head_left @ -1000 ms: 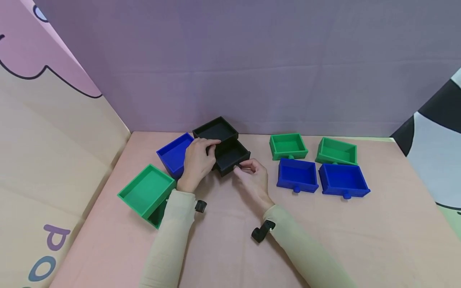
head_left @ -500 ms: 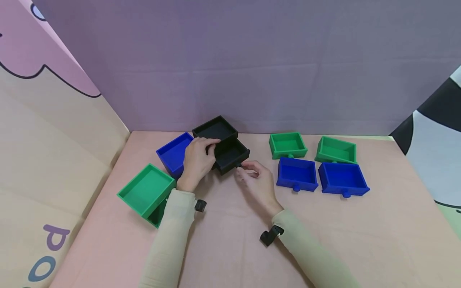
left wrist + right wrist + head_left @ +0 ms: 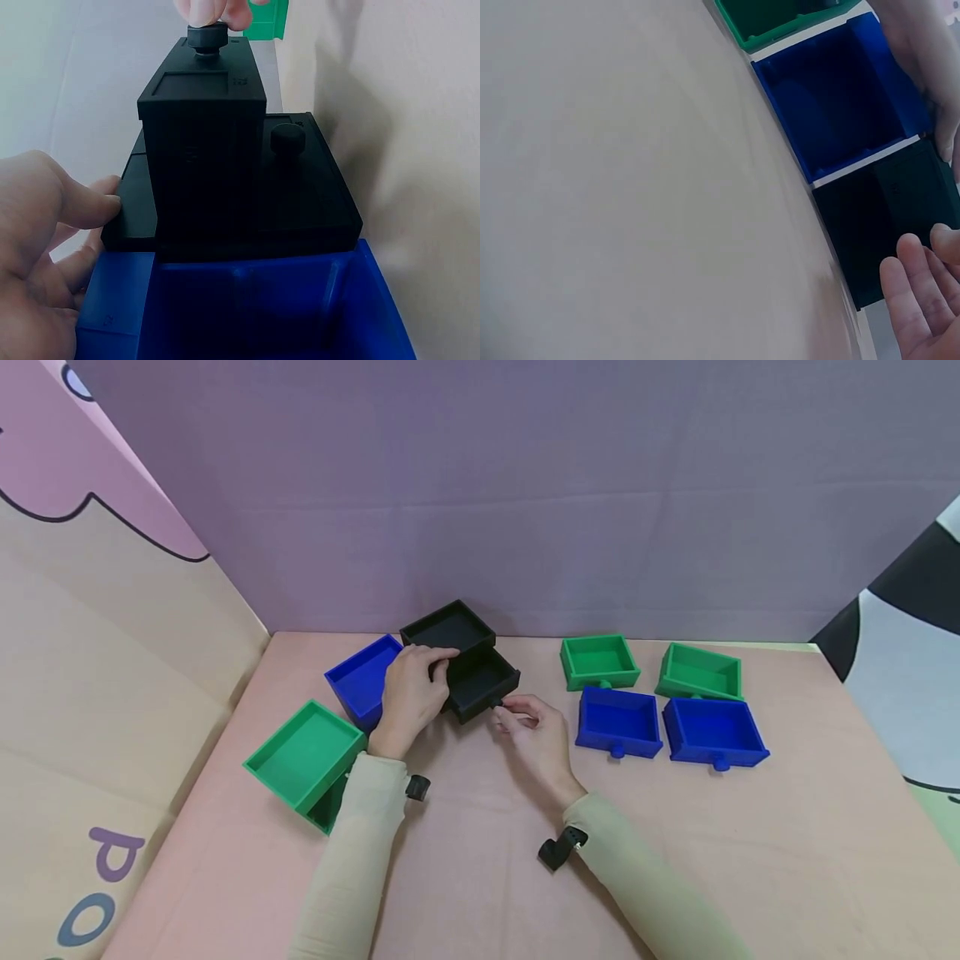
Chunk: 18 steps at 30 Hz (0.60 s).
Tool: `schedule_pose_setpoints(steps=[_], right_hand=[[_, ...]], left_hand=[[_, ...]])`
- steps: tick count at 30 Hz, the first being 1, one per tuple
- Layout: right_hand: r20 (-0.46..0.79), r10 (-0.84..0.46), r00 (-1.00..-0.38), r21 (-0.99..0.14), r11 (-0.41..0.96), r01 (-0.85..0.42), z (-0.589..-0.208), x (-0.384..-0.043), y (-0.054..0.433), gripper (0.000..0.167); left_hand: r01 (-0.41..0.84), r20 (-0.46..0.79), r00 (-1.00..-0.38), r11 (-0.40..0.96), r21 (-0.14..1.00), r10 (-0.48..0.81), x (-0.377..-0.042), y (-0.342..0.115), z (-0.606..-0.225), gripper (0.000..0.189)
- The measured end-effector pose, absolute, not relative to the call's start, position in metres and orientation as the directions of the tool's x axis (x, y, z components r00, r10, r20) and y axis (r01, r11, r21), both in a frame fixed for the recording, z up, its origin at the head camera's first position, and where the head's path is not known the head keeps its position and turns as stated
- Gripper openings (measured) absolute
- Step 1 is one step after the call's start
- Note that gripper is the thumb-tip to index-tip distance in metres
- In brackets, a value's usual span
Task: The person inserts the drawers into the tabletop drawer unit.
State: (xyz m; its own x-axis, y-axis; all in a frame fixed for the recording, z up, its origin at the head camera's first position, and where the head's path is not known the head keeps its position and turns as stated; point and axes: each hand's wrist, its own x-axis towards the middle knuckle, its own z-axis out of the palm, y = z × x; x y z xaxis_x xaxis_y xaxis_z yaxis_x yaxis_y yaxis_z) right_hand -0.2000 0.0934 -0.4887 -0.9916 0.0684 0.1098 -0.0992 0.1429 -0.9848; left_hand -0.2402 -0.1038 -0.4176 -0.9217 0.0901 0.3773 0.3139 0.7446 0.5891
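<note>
The left hand (image 3: 414, 692) holds the black box (image 3: 450, 631); the right hand (image 3: 538, 739) pinches the knob (image 3: 208, 37) of its drawer (image 3: 480, 682), which sticks out toward 5 o'clock. Best to slide it straight and flat, box held tight.

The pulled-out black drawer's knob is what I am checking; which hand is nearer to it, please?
Right. The right hand pinches the knob; the left hand is farther off, left of it in the head view, gripping the black case.

Saw a pink tabletop (image 3: 465, 877) bearing a green case (image 3: 307, 756), blue case (image 3: 365, 681), black case (image 3: 448, 628), two green drawers (image 3: 600, 662), two blue drawers (image 3: 618, 722).
</note>
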Motion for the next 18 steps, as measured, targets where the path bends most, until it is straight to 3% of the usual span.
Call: schedule_pose_setpoints(steps=[18], right_hand=[[0.14, 0.083, -0.987, -0.971, 0.204, -0.121, -0.4865, -0.2029, 0.0859, 0.017]], left_hand=[[0.318, 0.384, -0.919, 0.749, 0.582, 0.091, -0.2409, -0.1039, -0.4185, 0.029]])
